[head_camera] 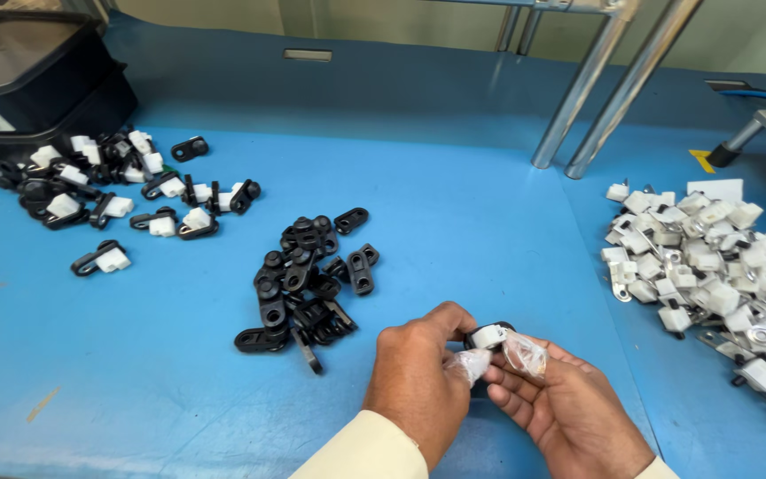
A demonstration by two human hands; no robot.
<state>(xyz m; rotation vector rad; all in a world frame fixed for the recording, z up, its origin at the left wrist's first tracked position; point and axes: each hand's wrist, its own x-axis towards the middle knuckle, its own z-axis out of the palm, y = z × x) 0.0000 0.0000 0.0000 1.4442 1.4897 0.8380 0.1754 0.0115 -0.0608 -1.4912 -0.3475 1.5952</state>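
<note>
My left hand (418, 381) and my right hand (565, 404) meet near the front edge of the blue table (454, 204). Together they pinch a small black clip with a white block (488, 335) pressed into it. Clear plastic covers on my fingertips (525, 355) wrap the thumbs and forefingers. Just left of my hands lies a pile of bare black clips (308, 284).
A heap of joined black-and-white pieces (108, 182) lies at the far left, in front of a black bin (37, 80). A pile of white blocks with metal tabs (720, 266) fills the right side. Two slanted metal legs (596, 89) stand at the back right.
</note>
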